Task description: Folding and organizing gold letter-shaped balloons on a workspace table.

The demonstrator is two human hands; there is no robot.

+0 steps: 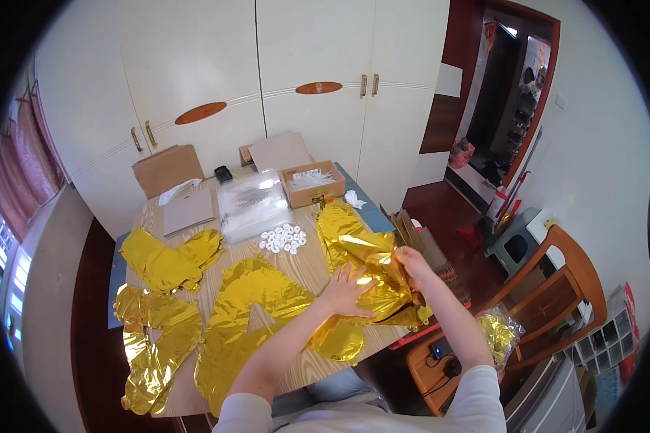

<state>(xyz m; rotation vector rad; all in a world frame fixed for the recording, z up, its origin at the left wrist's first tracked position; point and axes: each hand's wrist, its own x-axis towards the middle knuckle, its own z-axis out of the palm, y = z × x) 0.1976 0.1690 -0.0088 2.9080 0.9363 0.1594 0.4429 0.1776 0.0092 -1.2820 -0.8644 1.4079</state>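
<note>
A crumpled gold foil balloon [347, 234] lies at the right side of the wood-grain table [307, 267], partly folded over itself. My left hand [347, 294] rests flat on its foil with the fingers spread. At the right edge of this balloon my right hand [412, 265] is closed, pinching a raised fold of foil. Left of my hands lies a large flat gold foil balloon [249, 292]. Two more gold foil balloons, one curved [170, 258] and one with angular bends [152, 350], are spread along the table's left side.
Small white rings [283, 238] lie scattered mid-table. Behind them are a stack of clear plastic bags [253, 206], a cardboard box [314, 189] and grey card sheets [189, 213]. A wooden chair [556, 281] holding a clear bag of gold foil [500, 330] stands at the right.
</note>
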